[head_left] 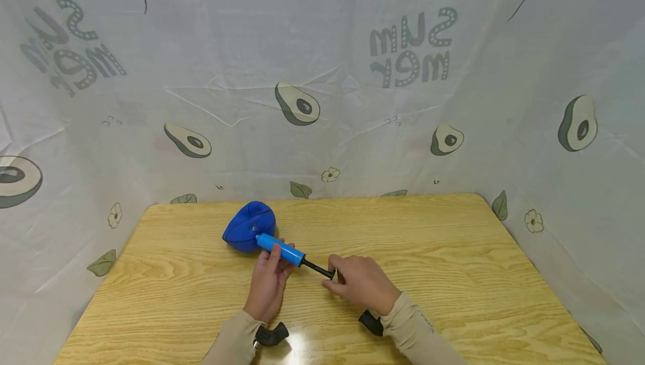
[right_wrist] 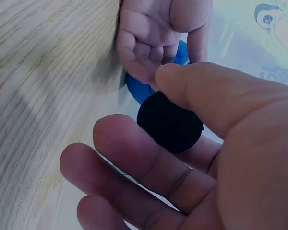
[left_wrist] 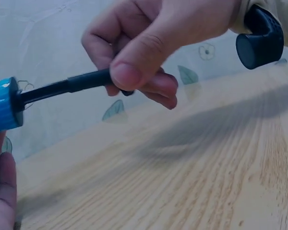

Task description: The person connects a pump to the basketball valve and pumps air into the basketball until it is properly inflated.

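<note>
A blue hand pump (head_left: 282,250) slants across the middle of the table, its nozzle end against a dented, partly flat blue ball (head_left: 247,228). My left hand (head_left: 270,284) grips the pump's barrel, thumb on top and fingers beneath. The black rod (head_left: 316,267) is drawn out of the barrel towards the right. At its end my right hand (head_left: 365,281) pinches the black handle (right_wrist: 170,122) between thumb and fingers. In the left wrist view the rod (left_wrist: 62,87) runs from the blue barrel (left_wrist: 4,105) to the right hand (left_wrist: 149,48).
The wood-grain table (head_left: 428,230) stretches out on both sides of the hands. Behind and beside it hangs a pale sheet (head_left: 242,46) printed with avocados, leaves and lettering. A black wrist mount (head_left: 272,334) sits at each sleeve.
</note>
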The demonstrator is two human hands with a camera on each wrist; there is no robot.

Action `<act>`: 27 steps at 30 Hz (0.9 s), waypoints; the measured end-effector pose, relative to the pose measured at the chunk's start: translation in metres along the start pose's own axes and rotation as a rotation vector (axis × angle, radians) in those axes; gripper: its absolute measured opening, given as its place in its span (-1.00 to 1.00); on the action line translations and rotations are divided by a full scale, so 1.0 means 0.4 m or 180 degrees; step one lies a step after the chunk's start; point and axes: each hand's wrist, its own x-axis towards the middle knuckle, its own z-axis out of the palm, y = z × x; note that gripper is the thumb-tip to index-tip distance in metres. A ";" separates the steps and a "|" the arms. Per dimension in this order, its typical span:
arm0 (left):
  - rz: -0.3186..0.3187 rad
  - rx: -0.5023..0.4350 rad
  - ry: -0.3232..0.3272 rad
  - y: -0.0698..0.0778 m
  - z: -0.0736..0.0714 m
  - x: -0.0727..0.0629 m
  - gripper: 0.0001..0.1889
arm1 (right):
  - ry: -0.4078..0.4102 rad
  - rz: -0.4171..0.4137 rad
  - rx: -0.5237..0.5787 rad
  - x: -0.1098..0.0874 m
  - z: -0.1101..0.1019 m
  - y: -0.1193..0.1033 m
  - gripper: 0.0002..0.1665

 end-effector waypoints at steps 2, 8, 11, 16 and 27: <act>0.0040 -0.0067 0.0061 0.003 -0.002 0.003 -0.35 | 0.0006 0.0044 -0.0006 -0.002 -0.001 0.001 -0.80; 0.0018 -0.0317 0.0174 0.014 -0.009 0.008 -0.36 | 0.0048 0.0193 -0.0011 -0.005 -0.001 0.010 -0.87; 0.0044 -0.0388 0.0237 0.017 -0.013 0.010 -0.41 | 0.0077 0.0231 -0.0003 -0.007 -0.001 0.017 -0.88; 0.0088 -0.0450 0.0337 0.018 -0.015 0.013 -0.46 | 0.0080 0.0175 0.0056 -0.007 -0.006 0.019 -0.90; 0.0105 -0.0532 0.0264 0.021 -0.014 0.010 -0.45 | -0.0145 -0.0067 0.0197 -0.007 -0.027 0.022 -0.94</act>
